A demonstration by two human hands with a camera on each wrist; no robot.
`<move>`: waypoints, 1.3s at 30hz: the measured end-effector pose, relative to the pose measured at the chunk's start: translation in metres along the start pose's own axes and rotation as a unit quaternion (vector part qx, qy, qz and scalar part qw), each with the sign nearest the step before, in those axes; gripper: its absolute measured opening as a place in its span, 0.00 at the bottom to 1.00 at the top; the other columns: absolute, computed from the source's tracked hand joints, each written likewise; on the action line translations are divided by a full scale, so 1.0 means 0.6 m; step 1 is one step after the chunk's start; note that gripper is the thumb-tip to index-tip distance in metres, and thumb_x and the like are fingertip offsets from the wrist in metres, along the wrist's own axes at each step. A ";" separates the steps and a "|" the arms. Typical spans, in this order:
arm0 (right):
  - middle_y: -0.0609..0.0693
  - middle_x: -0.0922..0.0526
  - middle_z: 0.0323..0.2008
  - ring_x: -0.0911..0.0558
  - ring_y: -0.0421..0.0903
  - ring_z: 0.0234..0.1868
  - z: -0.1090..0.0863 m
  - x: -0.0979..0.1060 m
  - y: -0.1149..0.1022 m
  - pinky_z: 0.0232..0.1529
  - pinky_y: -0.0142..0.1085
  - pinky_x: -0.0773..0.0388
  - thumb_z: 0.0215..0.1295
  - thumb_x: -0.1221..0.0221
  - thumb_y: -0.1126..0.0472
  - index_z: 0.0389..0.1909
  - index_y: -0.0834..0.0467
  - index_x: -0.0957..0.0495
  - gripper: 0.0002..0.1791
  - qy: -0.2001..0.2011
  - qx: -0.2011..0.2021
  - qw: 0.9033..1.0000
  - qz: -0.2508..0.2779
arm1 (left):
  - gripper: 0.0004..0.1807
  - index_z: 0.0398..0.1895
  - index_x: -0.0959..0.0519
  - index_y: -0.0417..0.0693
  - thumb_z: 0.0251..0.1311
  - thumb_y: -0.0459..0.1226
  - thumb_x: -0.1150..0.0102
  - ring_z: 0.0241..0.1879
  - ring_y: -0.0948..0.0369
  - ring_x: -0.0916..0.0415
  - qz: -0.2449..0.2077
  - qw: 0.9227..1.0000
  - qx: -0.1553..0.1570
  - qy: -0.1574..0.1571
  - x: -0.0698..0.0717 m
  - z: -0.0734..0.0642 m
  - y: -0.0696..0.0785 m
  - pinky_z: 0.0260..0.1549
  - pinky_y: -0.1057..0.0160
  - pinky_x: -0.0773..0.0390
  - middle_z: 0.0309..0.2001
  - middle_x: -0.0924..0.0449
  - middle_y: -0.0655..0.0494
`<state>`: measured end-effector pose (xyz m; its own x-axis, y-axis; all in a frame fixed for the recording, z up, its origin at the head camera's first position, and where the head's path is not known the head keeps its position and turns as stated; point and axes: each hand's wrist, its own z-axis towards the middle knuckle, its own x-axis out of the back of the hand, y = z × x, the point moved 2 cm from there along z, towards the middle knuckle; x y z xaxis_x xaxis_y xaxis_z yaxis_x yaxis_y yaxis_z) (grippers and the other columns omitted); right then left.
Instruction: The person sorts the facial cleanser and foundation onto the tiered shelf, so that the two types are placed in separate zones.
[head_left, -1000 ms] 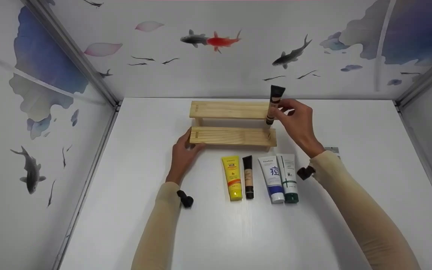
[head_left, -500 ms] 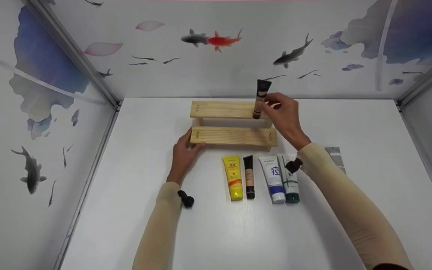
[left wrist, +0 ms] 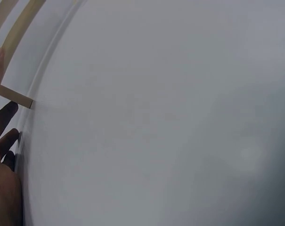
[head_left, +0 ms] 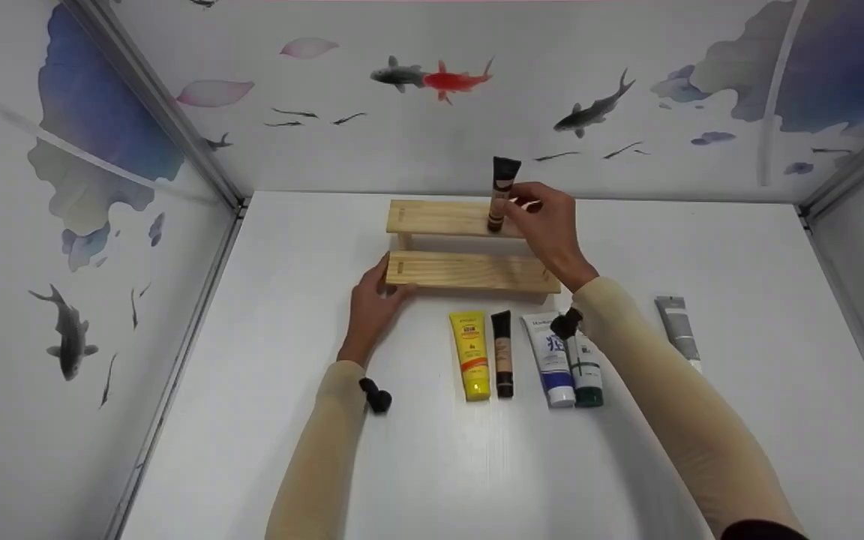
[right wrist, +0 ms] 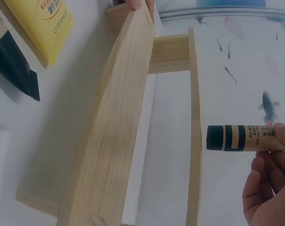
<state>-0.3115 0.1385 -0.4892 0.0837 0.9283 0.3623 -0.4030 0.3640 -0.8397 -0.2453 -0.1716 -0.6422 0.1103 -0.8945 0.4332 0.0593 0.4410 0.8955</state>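
A two-tier wooden rack (head_left: 469,271) stands toward the back of the white table. My left hand (head_left: 374,311) grips the left end of its lower board, thumb at the front edge; in the left wrist view, fingers reach past a wooden leg (left wrist: 17,97). Between thumb and fingers, my right hand (head_left: 548,225) pinches a black and beige tube (head_left: 502,193), cap down and nearly upright. In the head view the cap overlaps the upper board (head_left: 432,217). The right wrist view has the black cap (right wrist: 217,137) close beside that board's edge.
In front of the rack lie a yellow tube (head_left: 469,356), another black and beige tube (head_left: 503,354), a white and blue tube (head_left: 550,360) and a white and green one (head_left: 588,371). Farther right is a grey tube (head_left: 677,330). A printed wall (head_left: 477,142) rises behind.
My right hand has carried the black and beige tube leftward and slightly up, from the rack's right end to over the upper board. My left hand has kept its hold.
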 end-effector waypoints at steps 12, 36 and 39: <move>0.53 0.08 0.47 0.16 0.45 0.42 0.003 -0.050 -0.009 0.42 0.33 0.21 0.73 0.25 0.57 0.52 0.60 0.08 0.13 -0.004 0.003 1.000 0.021 | 0.53 0.87 0.36 0.49 0.66 0.61 0.25 0.81 0.52 0.34 0.003 1.000 0.013 0.004 -0.001 0.001 -0.001 0.81 0.52 0.35 0.81 0.29 0.50; 0.52 0.09 0.49 0.16 0.46 0.47 0.030 -0.141 -0.053 0.48 0.35 0.19 0.75 0.27 0.59 0.55 0.60 0.10 0.13 -0.028 -0.005 0.999 0.035 | 0.56 0.87 0.36 0.47 0.64 0.65 0.27 0.79 0.52 0.32 0.005 1.000 0.000 -0.001 0.005 0.002 0.002 0.80 0.50 0.33 0.79 0.27 0.47; 0.51 0.10 0.50 0.16 0.45 0.48 0.032 -0.148 -0.055 0.48 0.34 0.19 0.76 0.28 0.58 0.56 0.59 0.10 0.13 -0.037 -0.019 0.999 0.027 | 0.55 0.87 0.36 0.47 0.65 0.65 0.27 0.80 0.51 0.33 0.010 1.000 0.006 -0.002 0.003 0.002 0.003 0.80 0.49 0.34 0.79 0.28 0.47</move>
<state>-0.3232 0.0425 -0.4861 -0.0047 0.9389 0.3442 -0.3697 0.3182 -0.8730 -0.2461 -0.1725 -0.6400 0.1067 -0.8856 0.4521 0.0452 0.4585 0.8875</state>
